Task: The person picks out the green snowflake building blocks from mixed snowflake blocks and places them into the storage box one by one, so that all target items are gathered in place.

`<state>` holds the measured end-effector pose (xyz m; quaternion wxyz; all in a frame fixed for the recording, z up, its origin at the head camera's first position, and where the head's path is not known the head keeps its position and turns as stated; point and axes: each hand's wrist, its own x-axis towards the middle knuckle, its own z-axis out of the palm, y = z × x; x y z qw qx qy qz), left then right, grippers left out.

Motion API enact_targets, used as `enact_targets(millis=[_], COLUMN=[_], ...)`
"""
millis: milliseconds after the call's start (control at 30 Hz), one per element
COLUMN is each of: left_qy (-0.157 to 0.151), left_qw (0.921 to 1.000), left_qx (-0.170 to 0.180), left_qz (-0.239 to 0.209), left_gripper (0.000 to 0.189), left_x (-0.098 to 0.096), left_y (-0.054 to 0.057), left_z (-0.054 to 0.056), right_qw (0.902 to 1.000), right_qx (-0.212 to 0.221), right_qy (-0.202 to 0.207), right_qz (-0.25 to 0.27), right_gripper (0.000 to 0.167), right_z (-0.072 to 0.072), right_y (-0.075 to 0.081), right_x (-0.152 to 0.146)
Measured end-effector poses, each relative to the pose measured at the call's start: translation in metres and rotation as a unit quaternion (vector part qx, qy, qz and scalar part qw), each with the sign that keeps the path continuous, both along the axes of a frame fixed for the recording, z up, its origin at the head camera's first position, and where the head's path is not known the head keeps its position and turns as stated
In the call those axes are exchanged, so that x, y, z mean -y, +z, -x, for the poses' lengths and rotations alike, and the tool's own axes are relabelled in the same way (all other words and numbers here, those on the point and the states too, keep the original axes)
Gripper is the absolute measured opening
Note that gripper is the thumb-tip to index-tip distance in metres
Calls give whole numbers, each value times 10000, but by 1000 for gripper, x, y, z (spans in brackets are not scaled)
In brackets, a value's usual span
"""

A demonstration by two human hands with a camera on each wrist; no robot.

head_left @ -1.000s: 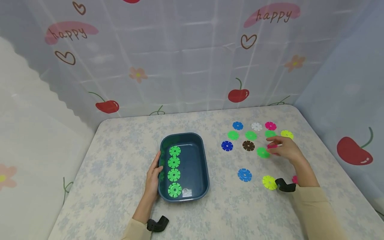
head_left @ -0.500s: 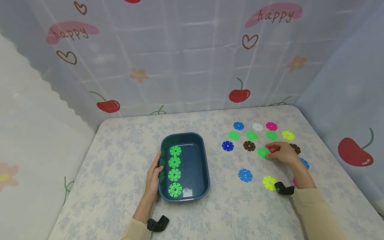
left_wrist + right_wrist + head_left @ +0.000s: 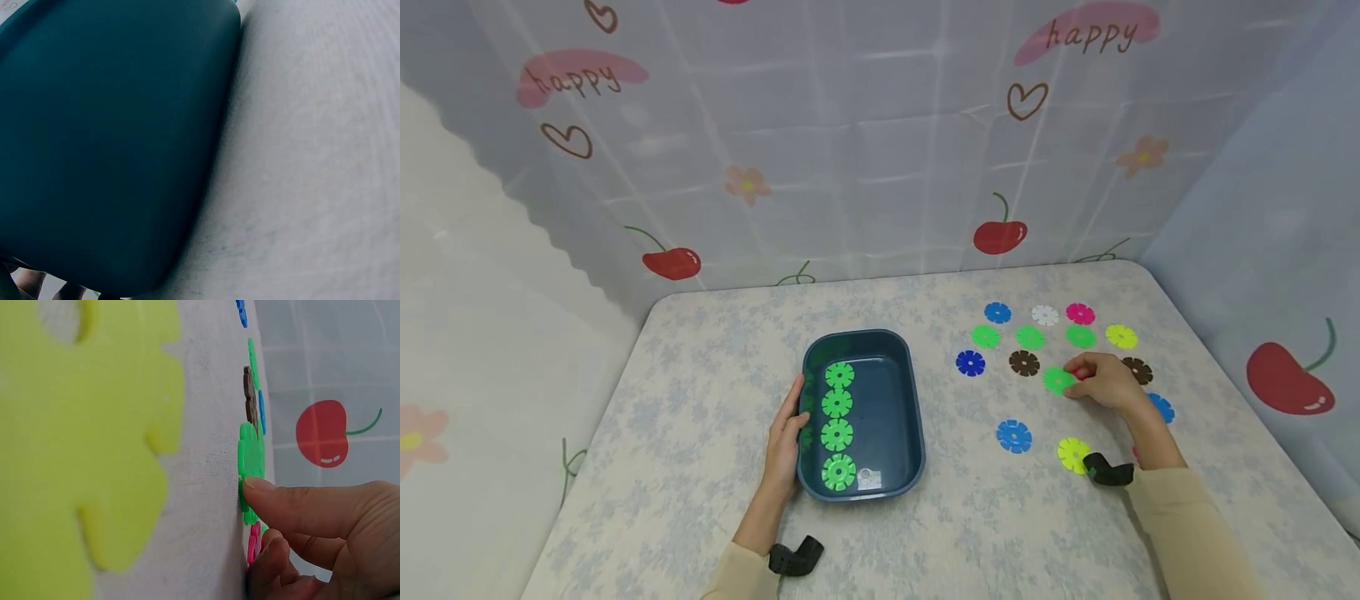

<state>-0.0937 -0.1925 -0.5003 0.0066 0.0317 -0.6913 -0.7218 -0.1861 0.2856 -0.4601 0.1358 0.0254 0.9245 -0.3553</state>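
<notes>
Table (image 3: 715, 375): support. Tray (image 3: 887, 417): on it, side wall gripped by the left hand (image 3: 783, 446), presumably for steadiness. Right hand (image 3: 1108, 381): pinching a green disc (image 3: 1052, 383) by its rim, right of tray, likely for purchase. Four discs (image 3: 830, 405): lined inside tray.

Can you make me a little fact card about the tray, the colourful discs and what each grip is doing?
Tray: dark blue, on the table
In the tray: four green discs, lined up near its left wall
Left grip: holds the tray's left side
Right grip: pinches another green disc by its edge
Farthest row: blue disc, white disc, pink disc
Next row: three green discs, yellow disc
</notes>
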Motion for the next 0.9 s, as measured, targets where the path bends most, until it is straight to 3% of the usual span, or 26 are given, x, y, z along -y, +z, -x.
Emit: enact_targets(millis=[500,900], left_qy=[30,39], left_qw=[10000,10000], left_qx=[18,-11], left_qz=[-4,-21], left_gripper=[57,57], left_x=[0,0], left_y=[-2,-3], left_z=[0,0], right_qw=[9993,9990], right_qx=[-214,-226], right_qy=[-230,-386], right_qz=[-222,-38], right_gripper=[43,35], right_z=[-3,-8], right_y=[0,3], right_x=[4,5])
